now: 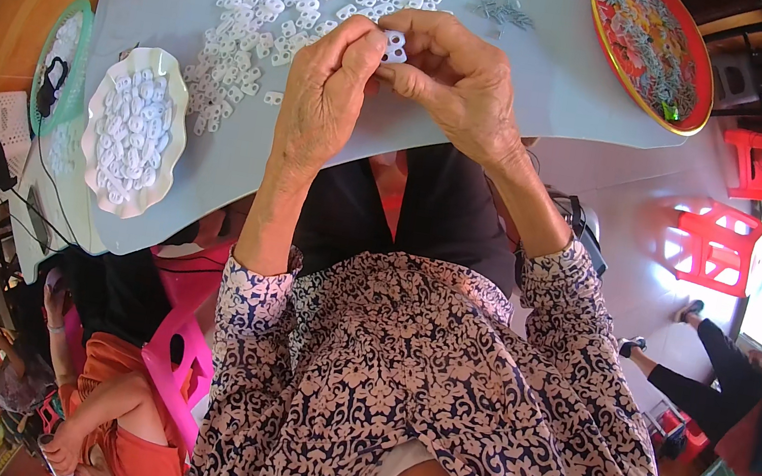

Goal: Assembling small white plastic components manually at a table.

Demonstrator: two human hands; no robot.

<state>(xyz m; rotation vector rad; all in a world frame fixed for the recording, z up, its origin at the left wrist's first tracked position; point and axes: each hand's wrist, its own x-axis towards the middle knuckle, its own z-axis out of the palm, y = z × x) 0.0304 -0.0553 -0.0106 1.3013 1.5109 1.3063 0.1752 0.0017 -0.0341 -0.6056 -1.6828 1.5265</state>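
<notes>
Above the table's near edge, my two hands meet at a small white plastic piece with round holes (394, 47). My left hand (330, 90) is closed, its thumb and forefinger pressed together at the piece's left side. From the right, my right hand (465, 82) pinches the same piece between thumb and bent fingers. My fingers cover part of it. Beyond and left of my hands, many loose white plastic pieces (240, 26) lie scattered over the table. A small heap of thin grey metal pins or screws (503, 11) lies past my right hand.
A scalloped white dish (179, 121) of white parts stands at left, beside a green basket (73, 105). At far right, a red round tray (701, 94) holds many metal pins. Red stools (714, 246) stand on the floor at right. A person in orange (130, 408) sits at lower left.
</notes>
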